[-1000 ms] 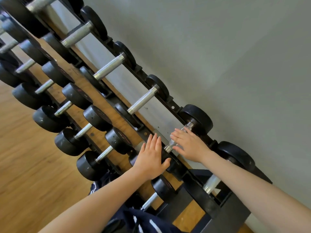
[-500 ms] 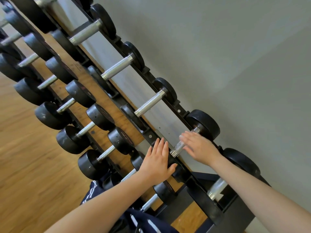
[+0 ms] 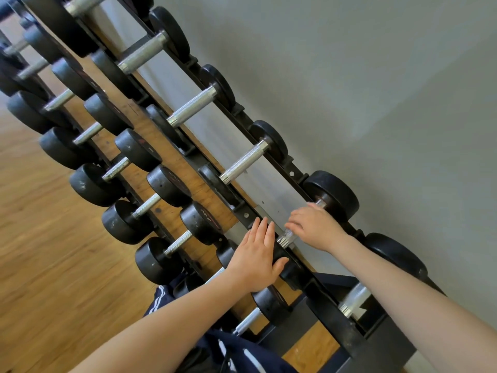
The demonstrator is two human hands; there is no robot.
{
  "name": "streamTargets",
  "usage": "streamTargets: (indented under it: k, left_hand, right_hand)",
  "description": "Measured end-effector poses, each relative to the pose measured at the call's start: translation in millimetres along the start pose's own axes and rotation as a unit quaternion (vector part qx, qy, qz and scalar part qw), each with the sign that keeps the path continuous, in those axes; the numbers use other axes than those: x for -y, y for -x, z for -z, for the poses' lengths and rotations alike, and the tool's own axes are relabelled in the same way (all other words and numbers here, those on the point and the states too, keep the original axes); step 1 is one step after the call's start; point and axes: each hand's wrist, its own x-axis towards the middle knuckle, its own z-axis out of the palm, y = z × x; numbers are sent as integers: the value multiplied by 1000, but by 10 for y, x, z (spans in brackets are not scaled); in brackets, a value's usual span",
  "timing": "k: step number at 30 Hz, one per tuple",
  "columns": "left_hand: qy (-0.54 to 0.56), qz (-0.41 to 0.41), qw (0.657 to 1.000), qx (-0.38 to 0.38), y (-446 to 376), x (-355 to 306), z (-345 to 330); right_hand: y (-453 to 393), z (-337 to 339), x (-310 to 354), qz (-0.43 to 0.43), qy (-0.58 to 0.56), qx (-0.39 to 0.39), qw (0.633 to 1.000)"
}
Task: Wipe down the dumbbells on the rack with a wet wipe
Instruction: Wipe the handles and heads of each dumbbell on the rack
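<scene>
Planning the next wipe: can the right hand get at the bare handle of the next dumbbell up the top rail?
Probably yes. The right hand lies over the handle of one dumbbell, and the neighbouring handle lies uncovered up the rail, with nothing in between.

The rack (image 3: pixel 291 169) stands against the wall (image 3: pixel 349 76) on the floor (image 3: pixel 40 265). Dumbbells lie across its upper tier; a lower tier (image 3: pixel 172 238) sits in front, left. The left hand (image 3: pixel 256 258) rests on the near head of one upper dumbbell (image 3: pixel 332 196); the right hand (image 3: pixel 313 228) lies on its handle.
</scene>
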Motion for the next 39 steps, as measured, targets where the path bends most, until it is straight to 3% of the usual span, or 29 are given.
streamTargets:
  k: [4,10,15,19,27,32,39]
  left_hand:
    - [-1,1,1000,-2,2,-6,-8]
    - [0,1,1000,0,-1,6,-9]
    - [3,0,1000,-4,3,-8,-6]
    - [-3,0,1000,7,3,-4,7]
    - [6,0,1000,8,-11,2,2]
    - [3,-4,1000,6,-15,2,0]
    - [3,-2,1000,8,-8,-13,15]
  right_hand:
    - [-43,45,53,58,-16,97,993]
    - [-93,154,-53,-32,-24,33,999]
    - [-162,135,193,38,-19,149,988]
    - [-159,247,-130,-26,-104,126,986]
    - [-152,193,-20,72,-32,176,981]
    - [-196,287,-201,26,-28,159,986]
    - [-242,231,96,40,-48,227,972]
